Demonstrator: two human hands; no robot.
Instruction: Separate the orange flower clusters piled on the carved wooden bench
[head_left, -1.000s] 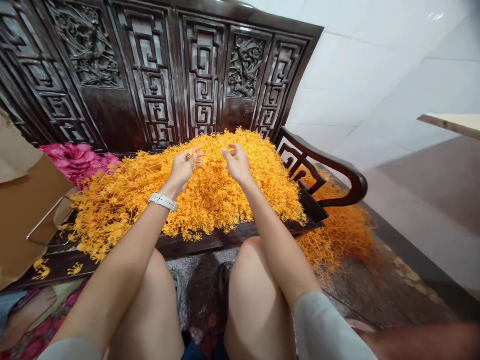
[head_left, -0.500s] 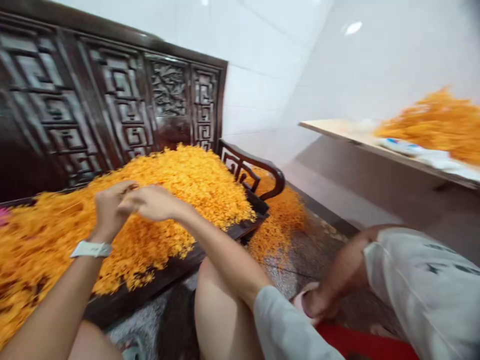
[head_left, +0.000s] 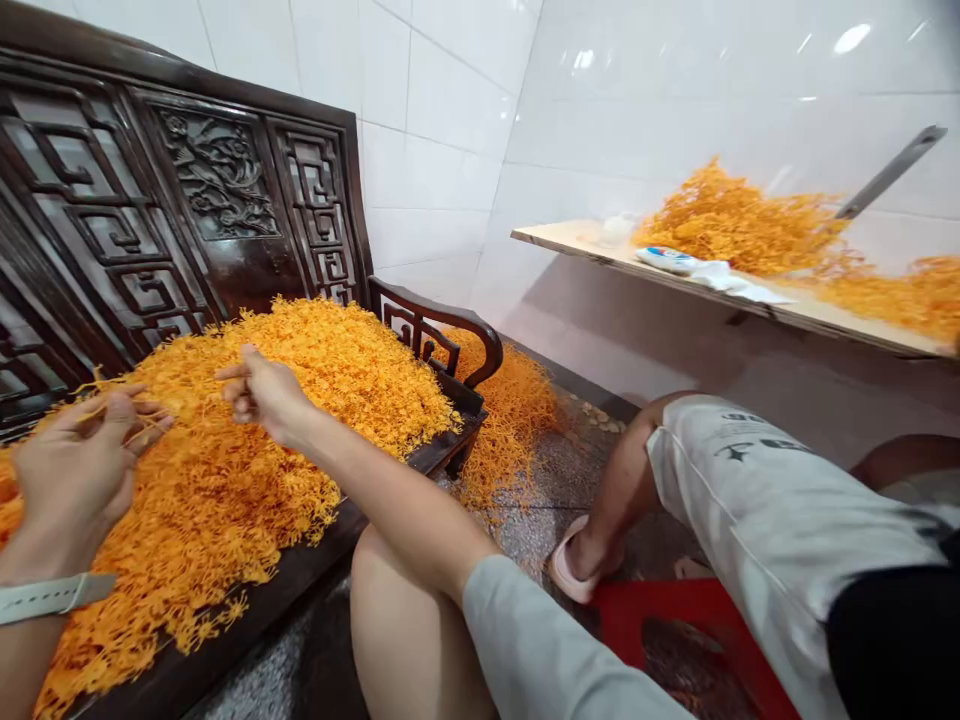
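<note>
Moved: my left hand and right hand have parted.
Left grip: thin orange strand pinched.
Right grip: half-curled; contents I can't tell.
Orange pile: heaped on the bench.

Bright white light fills the scene. Beyond the right hand, to its right, glossy white wall tiles show small glare spots high up, and a soft shadow spreads beneath the pale flat wooden shelf. Ahead of the left hand, the dark carved wooden bench back carries a pale sheen. Detail is mostly clear; wide-angle stretching shows far right of both hands.
</note>
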